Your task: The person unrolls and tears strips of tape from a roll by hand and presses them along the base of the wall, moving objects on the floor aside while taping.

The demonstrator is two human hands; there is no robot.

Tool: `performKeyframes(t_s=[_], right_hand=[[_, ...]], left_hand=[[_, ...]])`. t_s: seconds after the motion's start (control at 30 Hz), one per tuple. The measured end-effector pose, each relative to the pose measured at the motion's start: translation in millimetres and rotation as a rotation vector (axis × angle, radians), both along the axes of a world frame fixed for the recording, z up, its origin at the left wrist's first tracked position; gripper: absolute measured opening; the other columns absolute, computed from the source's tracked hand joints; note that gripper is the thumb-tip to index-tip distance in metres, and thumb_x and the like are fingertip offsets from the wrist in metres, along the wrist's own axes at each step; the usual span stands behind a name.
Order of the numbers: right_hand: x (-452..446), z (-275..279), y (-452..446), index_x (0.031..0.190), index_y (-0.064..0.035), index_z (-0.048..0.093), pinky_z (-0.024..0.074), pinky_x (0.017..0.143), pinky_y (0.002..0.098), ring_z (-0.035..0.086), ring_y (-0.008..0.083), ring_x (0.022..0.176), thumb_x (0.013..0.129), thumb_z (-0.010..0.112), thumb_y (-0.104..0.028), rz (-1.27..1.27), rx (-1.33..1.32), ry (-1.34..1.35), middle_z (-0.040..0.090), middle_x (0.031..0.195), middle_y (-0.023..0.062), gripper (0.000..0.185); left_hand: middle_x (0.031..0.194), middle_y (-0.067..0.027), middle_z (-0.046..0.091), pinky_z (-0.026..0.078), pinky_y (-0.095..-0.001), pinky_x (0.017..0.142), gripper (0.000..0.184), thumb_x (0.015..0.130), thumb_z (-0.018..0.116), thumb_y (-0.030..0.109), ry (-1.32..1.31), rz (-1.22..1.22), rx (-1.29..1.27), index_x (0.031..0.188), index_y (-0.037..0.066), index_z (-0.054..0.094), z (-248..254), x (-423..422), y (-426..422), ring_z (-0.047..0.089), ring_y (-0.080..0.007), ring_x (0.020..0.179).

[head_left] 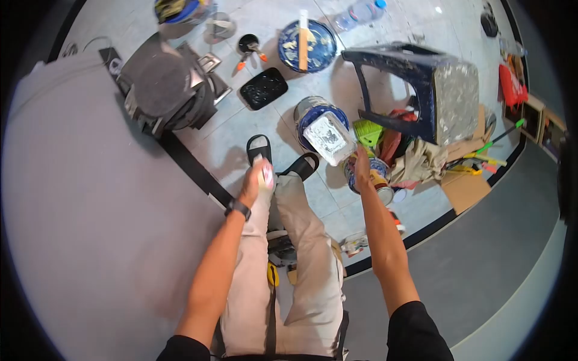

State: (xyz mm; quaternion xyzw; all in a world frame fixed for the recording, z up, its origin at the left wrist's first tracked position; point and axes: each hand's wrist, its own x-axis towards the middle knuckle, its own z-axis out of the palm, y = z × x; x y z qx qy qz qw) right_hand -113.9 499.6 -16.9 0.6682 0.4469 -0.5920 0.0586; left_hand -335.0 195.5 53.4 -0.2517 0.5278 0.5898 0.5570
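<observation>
My right hand [362,168] grips the near edge of a white plastic tub [330,138], smeared inside with white paste. The tub is tilted over a blue-rimmed bucket [305,111]; whether they touch I cannot tell. Closed in front of my left shin, my left hand [254,180] holds a small white and pink thing [267,174], too blurred to name. Near the right hand lie a green dustpan-like piece [367,131] and a can [384,194].
An overturned dark stool [456,102] lies on the right beside rags [418,162] and cardboard [465,192]. Further off are a lidded blue bucket [322,45], a black tray [264,88], a water bottle [360,15] and a dark machine [161,84]. A grey wall [108,210] stands left.
</observation>
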Motion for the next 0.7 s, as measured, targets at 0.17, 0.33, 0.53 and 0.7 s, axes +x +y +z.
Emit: performKeyframes(t_s=[0.17, 0.33, 0.53, 0.7], right_hand=[[-19, -45, 15, 0.138, -0.0169, 0.056, 0.0476, 0.090, 0.0311, 0.063, 0.0190, 0.105, 0.101, 0.044, -0.051, -0.308, -0.224, 0.253, 0.063, 0.123, 0.0038, 0.051], [-25, -37, 15, 0.129, -0.0192, 0.061, 0.0449, 0.092, 0.0375, 0.059, 0.0198, 0.105, 0.102, 0.041, -0.054, -0.294, -0.312, 0.239, 0.064, 0.113, 0.0065, 0.048], [-20, -27, -12, 0.118, -0.0215, 0.061, 0.0466, 0.086, 0.0416, 0.051, 0.0210, 0.102, 0.096, 0.043, -0.064, -0.404, -0.311, 0.348, 0.045, 0.105, 0.0036, 0.051], [2, -64, -78, 0.124, -0.0047, 0.059, 0.0512, 0.087, 0.0338, 0.060, 0.0256, 0.099, 0.104, 0.046, -0.025, 0.096, 0.659, 0.331, 0.060, 0.111, 0.0134, 0.031]], left_hand=[[0.098, -0.0033, 0.067, 0.046, -0.0304, 0.079, 0.077, 0.089, 0.047, 0.068, -0.094, 0.032, 0.033, 0.128, 0.003, 0.061, -72, -73, 108, 0.060, -0.0142, 0.089], [0.131, -0.0036, 0.062, 0.037, -0.0534, 0.095, 0.089, 0.078, 0.046, 0.079, -0.147, -0.396, -0.046, 0.130, 0.008, 0.061, -70, -94, 197, 0.054, -0.0187, 0.110], [0.127, -0.0041, 0.065, 0.014, -0.0714, 0.108, 0.076, 0.081, 0.053, 0.073, 0.024, -0.408, -0.235, 0.126, 0.013, 0.063, -68, -74, 211, 0.052, -0.0236, 0.124], [0.122, -0.0013, 0.064, 0.038, -0.0575, 0.098, 0.072, 0.087, 0.043, 0.074, 0.037, -0.583, -0.197, 0.124, 0.015, 0.063, -50, -71, 194, 0.055, -0.0229, 0.117]])
